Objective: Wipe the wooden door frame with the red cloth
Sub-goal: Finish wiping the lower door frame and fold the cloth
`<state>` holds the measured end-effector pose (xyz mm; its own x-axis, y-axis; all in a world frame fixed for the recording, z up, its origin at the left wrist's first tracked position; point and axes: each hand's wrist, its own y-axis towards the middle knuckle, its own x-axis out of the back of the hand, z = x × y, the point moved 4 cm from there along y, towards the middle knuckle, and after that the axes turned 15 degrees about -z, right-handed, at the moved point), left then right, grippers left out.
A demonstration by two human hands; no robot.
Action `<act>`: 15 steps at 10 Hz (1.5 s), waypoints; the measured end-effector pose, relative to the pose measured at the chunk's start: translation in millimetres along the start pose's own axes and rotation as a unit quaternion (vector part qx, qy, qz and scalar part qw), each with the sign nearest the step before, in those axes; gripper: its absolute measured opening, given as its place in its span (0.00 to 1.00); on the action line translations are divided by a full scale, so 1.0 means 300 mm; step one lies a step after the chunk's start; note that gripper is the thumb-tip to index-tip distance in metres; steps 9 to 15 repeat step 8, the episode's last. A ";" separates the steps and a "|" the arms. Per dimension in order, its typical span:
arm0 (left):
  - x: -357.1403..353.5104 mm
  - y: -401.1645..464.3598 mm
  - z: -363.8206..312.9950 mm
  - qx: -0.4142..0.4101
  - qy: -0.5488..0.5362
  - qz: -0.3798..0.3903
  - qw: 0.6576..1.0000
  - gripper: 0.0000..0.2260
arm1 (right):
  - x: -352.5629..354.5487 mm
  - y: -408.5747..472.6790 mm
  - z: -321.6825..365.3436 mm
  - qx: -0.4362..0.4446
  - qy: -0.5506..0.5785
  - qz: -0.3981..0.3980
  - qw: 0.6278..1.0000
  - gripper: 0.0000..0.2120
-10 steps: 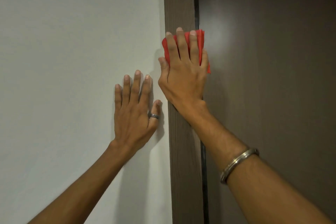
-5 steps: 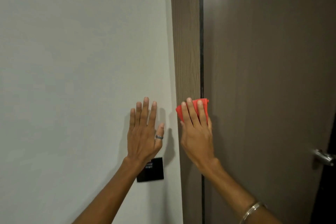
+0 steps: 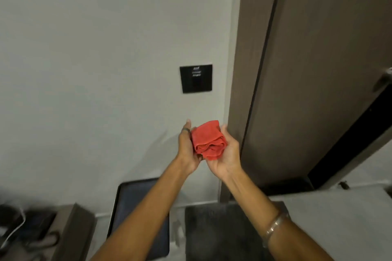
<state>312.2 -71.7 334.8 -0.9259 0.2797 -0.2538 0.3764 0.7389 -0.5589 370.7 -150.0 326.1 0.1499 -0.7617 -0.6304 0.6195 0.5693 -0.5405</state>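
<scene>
The red cloth point(image 3: 209, 141) is bunched into a folded wad and held between both hands in front of the wall. My left hand point(image 3: 186, 150) grips its left side, a ring on the thumb. My right hand point(image 3: 226, 157) cups it from the right and below, palm up. The brown wooden door frame point(image 3: 246, 59) runs up the view just right of the hands; neither hand nor the cloth touches it. The dark door point(image 3: 322, 70) stands ajar to the frame's right.
A black wall switch plate point(image 3: 196, 78) sits on the white wall above the hands. A metal door handle point(image 3: 385, 79) is at the right edge. Below are a dark bin point(image 3: 127, 203), a dark floor mat point(image 3: 212, 229) and a low cabinet with cables point(image 3: 31, 229) at the left.
My right hand has taken the cloth off the frame and turned palm up. My left hand left the wall and joined it on the cloth. The view has tilted down.
</scene>
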 end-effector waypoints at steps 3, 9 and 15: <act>0.606 0.180 0.317 0.142 0.040 -0.112 0.983 0.18 | 0.191 0.135 -0.558 0.023 -0.465 -0.061 0.883 0.05; 1.153 0.572 0.681 0.063 0.267 -0.220 0.936 0.19 | 0.305 0.427 -1.197 -0.059 -0.667 -0.067 0.740 0.16; 1.153 0.572 0.681 0.063 0.267 -0.220 0.936 0.19 | 0.305 0.427 -1.197 -0.059 -0.667 -0.067 0.740 0.16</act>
